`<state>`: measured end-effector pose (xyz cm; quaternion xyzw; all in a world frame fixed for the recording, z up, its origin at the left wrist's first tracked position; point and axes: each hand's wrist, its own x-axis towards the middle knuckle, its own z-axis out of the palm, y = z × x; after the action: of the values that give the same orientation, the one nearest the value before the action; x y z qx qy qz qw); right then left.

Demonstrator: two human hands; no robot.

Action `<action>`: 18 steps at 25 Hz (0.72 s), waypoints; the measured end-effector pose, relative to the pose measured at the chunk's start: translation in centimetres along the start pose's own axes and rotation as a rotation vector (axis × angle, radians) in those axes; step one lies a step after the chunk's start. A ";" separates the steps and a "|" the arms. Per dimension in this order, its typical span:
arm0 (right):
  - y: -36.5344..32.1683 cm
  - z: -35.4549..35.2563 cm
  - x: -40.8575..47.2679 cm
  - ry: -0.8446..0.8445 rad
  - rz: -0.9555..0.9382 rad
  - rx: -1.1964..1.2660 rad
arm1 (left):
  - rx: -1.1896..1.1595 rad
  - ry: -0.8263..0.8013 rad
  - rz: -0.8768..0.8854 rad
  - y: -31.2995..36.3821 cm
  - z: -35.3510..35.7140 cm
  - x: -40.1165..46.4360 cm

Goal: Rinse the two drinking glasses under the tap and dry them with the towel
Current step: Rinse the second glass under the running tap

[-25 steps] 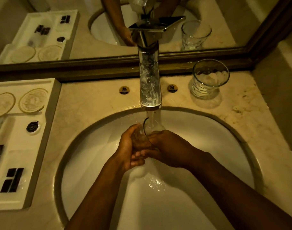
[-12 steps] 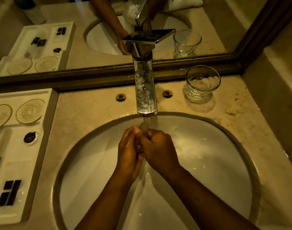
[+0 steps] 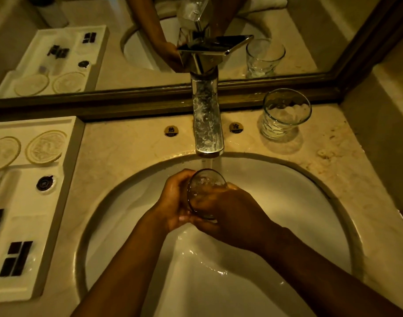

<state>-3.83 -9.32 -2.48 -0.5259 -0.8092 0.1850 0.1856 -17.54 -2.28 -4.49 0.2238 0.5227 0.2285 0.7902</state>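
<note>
Now the glass (image 3: 206,193), hidden before, is gripped by both hands' fingers (image 3: 221,197) under the tap (image 3: 208,124); its base is covered.

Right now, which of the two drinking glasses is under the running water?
The glass held in both hands, over the basin below the tap. The other glass stands upright and untouched on the counter, right of the tap by the mirror.

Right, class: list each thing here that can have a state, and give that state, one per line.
tap: running.
glass in the hands: gripped by both, under the stream, mouth tilted toward the camera.
left hand: curled round that glass.
right hand: curled round it too.
second glass: upright on the counter, untouched.
basin: wet, water flowing.
</note>
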 end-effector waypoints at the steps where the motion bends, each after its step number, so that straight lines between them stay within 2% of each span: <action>1: -0.1 0.1 0.1 -0.007 0.036 0.025 | -0.016 0.010 0.025 0.1 0.2 0.0; 3: -1.0 0.6 0.4 -0.025 0.245 0.209 | -0.056 0.023 0.106 0.1 0.9 0.2; 6: -2.4 0.5 1.5 0.072 0.714 0.909 | -0.056 0.061 0.291 -0.6 1.6 0.7; 8: -2.5 0.0 1.9 0.177 0.856 1.279 | -0.064 0.082 0.387 -0.8 1.8 0.6; 10: -2.3 0.0 1.7 0.316 0.920 1.390 | 0.008 0.126 0.464 -1.0 1.8 0.3; 14: -1.6 1.2 1.6 0.495 1.109 1.238 | 0.299 0.202 0.610 -2.2 2.3 -0.5; 16: -1.5 1.4 1.7 0.543 1.214 1.375 | 0.329 0.212 0.634 -3.1 3.1 -1.2; 18: -1.5 1.4 1.9 0.555 1.293 1.656 | 0.262 0.262 0.631 -3.8 3.9 -1.3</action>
<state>-6.43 -8.27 -2.75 -0.5875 0.0668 0.6109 0.5265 -13.91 -6.54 -4.43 0.4421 0.5495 0.4189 0.5719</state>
